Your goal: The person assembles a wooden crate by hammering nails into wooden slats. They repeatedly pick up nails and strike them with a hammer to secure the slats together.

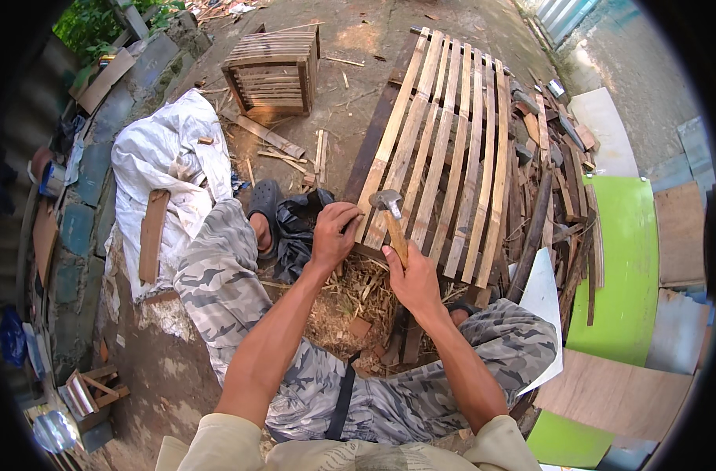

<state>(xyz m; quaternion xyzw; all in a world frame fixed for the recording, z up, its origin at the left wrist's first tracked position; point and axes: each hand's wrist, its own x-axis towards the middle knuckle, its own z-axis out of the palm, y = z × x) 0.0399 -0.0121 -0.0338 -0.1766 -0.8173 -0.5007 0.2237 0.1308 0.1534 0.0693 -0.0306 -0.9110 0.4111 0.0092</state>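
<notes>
A panel of long wooden slats (pixel 440 169) lies in front of me, its slats side by side with gaps between them. My right hand (pixel 415 282) is wrapped round the wooden handle of a hammer (pixel 395 224). The hammer's metal head is over the near ends of the left slats; whether it touches them I cannot tell. My left hand (pixel 334 237) is closed in a pinch beside the near end of the leftmost slat. What its fingertips hold, if anything, is too small to make out.
A slatted wooden crate (pixel 270 72) stands far left of the panel. White sacking (pixel 169 153) with a loose board (pixel 153 235) lies to the left. Scrap wood (pixel 566 196) is piled on the right, next to a green sheet (pixel 621 259). A black plastic bag (pixel 295 239) lies by my foot.
</notes>
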